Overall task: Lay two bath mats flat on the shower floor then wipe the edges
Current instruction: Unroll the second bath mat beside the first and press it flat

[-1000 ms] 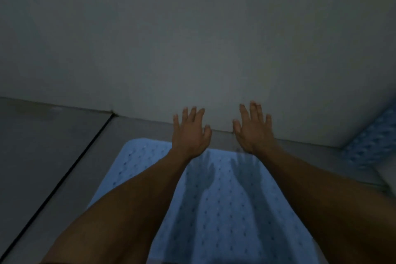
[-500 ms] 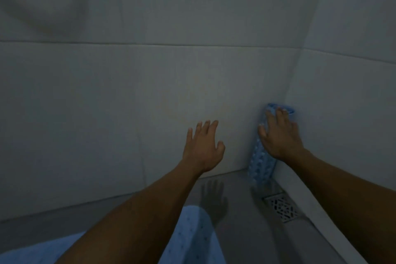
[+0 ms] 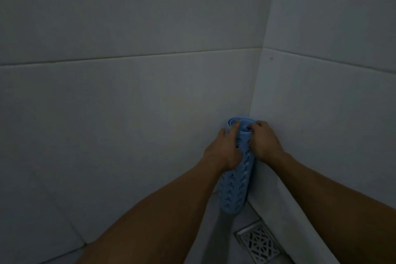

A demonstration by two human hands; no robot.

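Dim tiled corner (image 3: 255,83), right of centre; rolled blue bath mat (image 3: 235,186) stands upright there, near the floor drain (image 3: 260,244); left hand (image 3: 225,152) and right hand (image 3: 264,143) curl fingers round its top; looks light, floppy, rubbery; grip the roll's upper end.

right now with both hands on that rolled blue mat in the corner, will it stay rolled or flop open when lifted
The rolled mat stands upright in the corner, so it probably has some stiffness. It looks like thin perforated rubber, so likely light and bendy. With the left hand and right hand gripping its top, it may unroll once released.
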